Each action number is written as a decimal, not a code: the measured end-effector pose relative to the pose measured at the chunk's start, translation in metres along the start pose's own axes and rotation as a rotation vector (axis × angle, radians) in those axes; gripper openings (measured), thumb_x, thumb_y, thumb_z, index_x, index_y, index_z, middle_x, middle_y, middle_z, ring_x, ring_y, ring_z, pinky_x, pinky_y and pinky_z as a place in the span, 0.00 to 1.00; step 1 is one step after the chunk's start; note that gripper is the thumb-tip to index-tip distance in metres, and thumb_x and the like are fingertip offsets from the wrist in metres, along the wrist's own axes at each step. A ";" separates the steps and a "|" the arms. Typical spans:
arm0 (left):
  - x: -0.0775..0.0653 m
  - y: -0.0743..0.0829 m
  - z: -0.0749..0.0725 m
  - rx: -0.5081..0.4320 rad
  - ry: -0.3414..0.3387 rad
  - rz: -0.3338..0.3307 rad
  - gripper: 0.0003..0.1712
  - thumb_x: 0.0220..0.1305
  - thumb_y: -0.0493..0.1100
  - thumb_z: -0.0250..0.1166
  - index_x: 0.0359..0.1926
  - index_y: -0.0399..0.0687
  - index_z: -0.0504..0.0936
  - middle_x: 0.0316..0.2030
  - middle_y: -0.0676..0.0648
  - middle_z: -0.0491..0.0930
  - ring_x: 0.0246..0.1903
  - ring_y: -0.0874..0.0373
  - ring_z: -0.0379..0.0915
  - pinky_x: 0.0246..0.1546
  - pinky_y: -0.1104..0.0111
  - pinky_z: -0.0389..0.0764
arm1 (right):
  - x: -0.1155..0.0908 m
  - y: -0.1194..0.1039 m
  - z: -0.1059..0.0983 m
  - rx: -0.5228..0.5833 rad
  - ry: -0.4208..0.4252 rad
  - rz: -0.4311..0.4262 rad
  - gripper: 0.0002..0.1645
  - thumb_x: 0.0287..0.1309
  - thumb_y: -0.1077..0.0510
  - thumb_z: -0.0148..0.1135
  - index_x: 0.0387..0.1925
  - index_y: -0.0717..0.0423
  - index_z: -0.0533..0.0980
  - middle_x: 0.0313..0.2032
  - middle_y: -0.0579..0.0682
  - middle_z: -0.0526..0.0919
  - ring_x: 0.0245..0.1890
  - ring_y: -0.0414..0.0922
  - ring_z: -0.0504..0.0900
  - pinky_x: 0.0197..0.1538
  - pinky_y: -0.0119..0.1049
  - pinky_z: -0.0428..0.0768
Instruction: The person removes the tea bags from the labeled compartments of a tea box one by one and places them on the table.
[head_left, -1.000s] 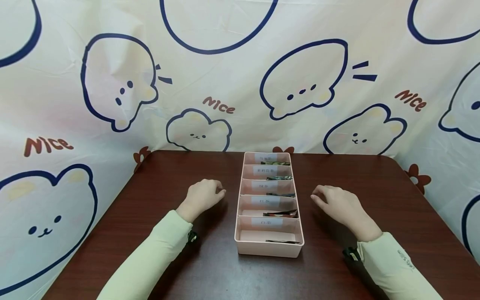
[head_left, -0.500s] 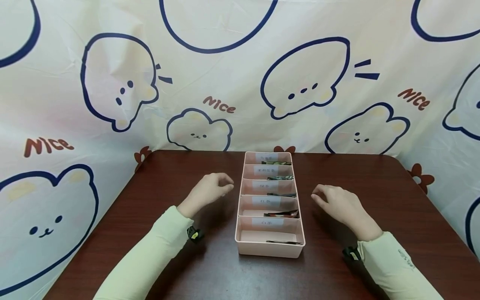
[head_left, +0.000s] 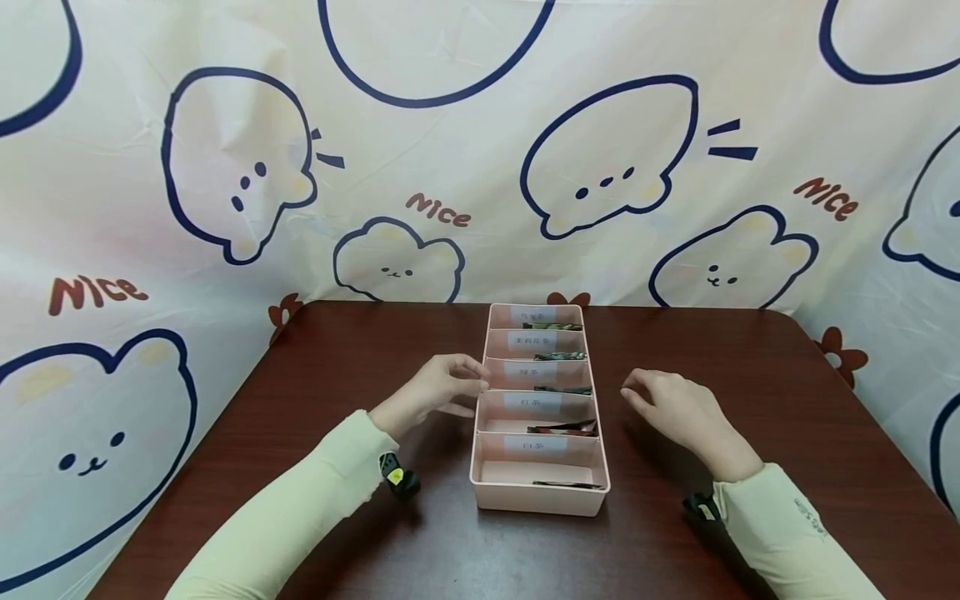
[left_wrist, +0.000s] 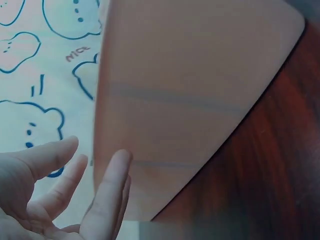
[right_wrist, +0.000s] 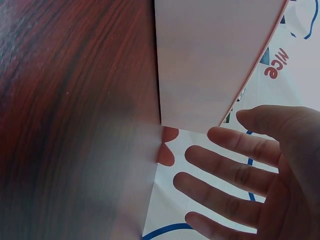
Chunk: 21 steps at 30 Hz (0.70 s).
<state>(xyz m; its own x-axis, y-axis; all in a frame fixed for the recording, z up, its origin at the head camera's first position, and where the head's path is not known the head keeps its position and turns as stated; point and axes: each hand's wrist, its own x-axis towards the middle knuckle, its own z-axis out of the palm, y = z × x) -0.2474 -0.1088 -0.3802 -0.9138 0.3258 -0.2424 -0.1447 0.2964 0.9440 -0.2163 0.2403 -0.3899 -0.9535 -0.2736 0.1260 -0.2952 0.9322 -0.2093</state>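
Note:
A long pink box (head_left: 540,497) with several compartments in a row stands on the table, each with a white label in Chinese characters. Thin packets (head_left: 562,427) lie along the right side of the compartments, most likely tea sachets by the labels. My left hand (head_left: 435,390) is at the box's left wall, fingertips right at the rim by the middle compartments. In the left wrist view its fingers (left_wrist: 107,200) are spread and hold nothing. To the right of the box, apart from it, my right hand (head_left: 678,408) hovers low with relaxed fingers and nothing in them, also seen in the right wrist view.
The dark brown wooden table (head_left: 360,533) runs back to a cream cloth backdrop (head_left: 480,158) printed with blue bear outlines, which also closes off both sides. Each wrist carries a black strap device (head_left: 399,477) below a pale green sleeve.
My left hand has moved right, from the table beside the box to the box's left rim, its fingers opening out. The right hand and the box have stayed in place.

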 end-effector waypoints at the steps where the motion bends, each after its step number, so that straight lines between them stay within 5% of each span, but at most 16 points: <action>1: 0.001 -0.001 0.001 -0.003 0.002 -0.008 0.17 0.61 0.36 0.66 0.50 0.35 0.77 0.52 0.39 0.75 0.41 0.52 0.80 0.39 0.54 0.87 | 0.000 0.000 0.000 0.002 -0.001 0.002 0.10 0.65 0.50 0.58 0.42 0.48 0.80 0.39 0.49 0.86 0.37 0.47 0.83 0.34 0.49 0.83; 12: 0.003 -0.006 0.007 -0.025 0.049 -0.028 0.13 0.59 0.34 0.68 0.46 0.36 0.81 0.48 0.40 0.76 0.38 0.54 0.80 0.38 0.56 0.87 | -0.014 0.001 -0.005 0.086 -0.001 0.014 0.10 0.65 0.48 0.58 0.42 0.45 0.80 0.38 0.46 0.85 0.35 0.45 0.82 0.33 0.46 0.81; 21: 0.002 -0.004 0.006 -0.028 0.065 -0.042 0.11 0.59 0.34 0.68 0.44 0.38 0.82 0.48 0.40 0.76 0.37 0.54 0.80 0.39 0.55 0.87 | -0.041 -0.011 -0.032 0.559 -0.059 -0.067 0.09 0.68 0.45 0.55 0.44 0.38 0.79 0.37 0.41 0.83 0.37 0.41 0.81 0.37 0.31 0.81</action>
<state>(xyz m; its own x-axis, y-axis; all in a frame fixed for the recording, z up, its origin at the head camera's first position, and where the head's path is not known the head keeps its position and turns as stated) -0.2469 -0.1041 -0.3862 -0.9294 0.2538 -0.2679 -0.1936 0.2828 0.9394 -0.1721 0.2488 -0.3620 -0.9285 -0.3560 0.1057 -0.3270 0.6492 -0.6868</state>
